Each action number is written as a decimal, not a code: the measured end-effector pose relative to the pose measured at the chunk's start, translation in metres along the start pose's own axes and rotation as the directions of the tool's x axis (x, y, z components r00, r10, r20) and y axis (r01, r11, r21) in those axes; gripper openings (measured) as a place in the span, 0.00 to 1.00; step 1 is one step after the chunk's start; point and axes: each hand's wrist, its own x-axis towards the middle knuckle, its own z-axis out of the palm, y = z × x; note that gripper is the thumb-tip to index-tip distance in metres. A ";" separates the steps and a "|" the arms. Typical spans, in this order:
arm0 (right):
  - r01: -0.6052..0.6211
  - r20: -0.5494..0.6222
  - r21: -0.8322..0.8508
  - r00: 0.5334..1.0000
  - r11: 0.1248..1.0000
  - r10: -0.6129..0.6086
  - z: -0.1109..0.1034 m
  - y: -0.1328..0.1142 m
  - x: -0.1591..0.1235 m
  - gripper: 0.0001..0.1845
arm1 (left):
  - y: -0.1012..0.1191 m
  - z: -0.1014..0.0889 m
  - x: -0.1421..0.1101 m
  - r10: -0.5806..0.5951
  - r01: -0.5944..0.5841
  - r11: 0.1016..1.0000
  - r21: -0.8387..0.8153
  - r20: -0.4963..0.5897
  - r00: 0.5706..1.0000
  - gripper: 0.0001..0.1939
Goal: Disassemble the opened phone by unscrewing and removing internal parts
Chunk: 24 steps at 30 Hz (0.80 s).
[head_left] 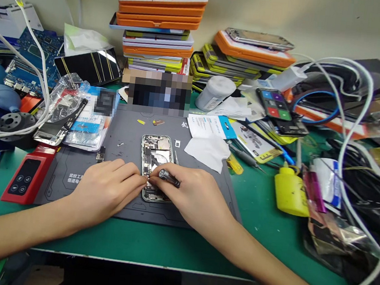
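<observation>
An opened phone (156, 154) with its insides showing lies upright on a dark grey work mat (126, 130). My left hand (107, 188) rests on the mat at the phone's left edge, its fingertips pinched together against the frame. My right hand (193, 191) grips a small dark screwdriver (169, 177), held nearly flat across the phone's lower half with its tip toward the left fingertips. Whether the left fingers hold anything is hidden.
A red device (28, 174) lies left of the mat, a yellow bottle (289, 190) to the right. White paper (209, 151), tweezers and tiny parts sit by the phone. Stacked orange cases (160, 11) line the wall. White cables (352, 133) loop at right.
</observation>
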 end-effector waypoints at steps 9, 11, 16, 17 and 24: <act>0.054 -0.042 0.012 0.998 0.998 -0.053 0.002 0.002 -0.001 0.07 | 0.000 0.000 0.000 -0.001 0.001 1.000 0.019 -0.001 1.000 0.13; 0.042 -0.032 0.007 0.999 0.999 -0.042 0.002 0.002 -0.001 0.07 | 0.000 0.000 0.000 0.002 -0.002 1.000 0.017 -0.003 1.000 0.12; 0.064 -0.059 0.022 0.996 0.998 -0.063 0.004 0.003 -0.002 0.04 | 0.000 -0.001 0.000 0.007 -0.007 1.000 0.013 -0.005 1.000 0.12; 0.080 -0.078 0.028 0.994 0.996 -0.077 0.005 0.004 -0.003 0.04 | 0.000 -0.001 0.000 0.007 -0.007 1.000 0.015 -0.004 1.000 0.12; 0.184 -0.126 -0.081 0.973 0.980 -0.193 0.005 0.012 -0.010 0.07 | -0.002 0.002 -0.001 -0.043 0.043 0.999 0.002 -0.027 0.999 0.08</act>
